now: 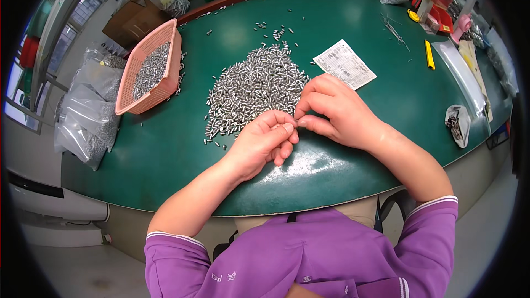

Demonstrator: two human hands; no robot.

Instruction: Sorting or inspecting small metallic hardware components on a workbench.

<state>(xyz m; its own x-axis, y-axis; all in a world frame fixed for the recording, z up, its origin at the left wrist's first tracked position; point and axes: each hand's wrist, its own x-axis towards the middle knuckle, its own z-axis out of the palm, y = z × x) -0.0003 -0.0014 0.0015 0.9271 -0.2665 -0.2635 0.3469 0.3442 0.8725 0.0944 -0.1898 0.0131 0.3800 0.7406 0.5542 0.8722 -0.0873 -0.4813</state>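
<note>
A heap of small silvery metal parts (254,85), each short and bullet-shaped, lies in the middle of the green table. Just in front of its near right edge, my two hands meet at the fingertips. My left hand (266,139) is closed, thumb pressed on the index finger and the other fingers curled. Thumb and index finger of my right hand (331,107) pinch together right beside the left fingertips. Whatever sits between the fingers is too small and covered to make out. Loose parts lie scattered behind the heap.
To the left stands a pink basket (175,58) of similar parts, beside bulging clear plastic bags (88,113). A printed paper slip (345,63) lies behind my right hand. Farther right are a yellow cutter (429,55), clear plastic sleeves (461,74) and a small white pouch (457,127).
</note>
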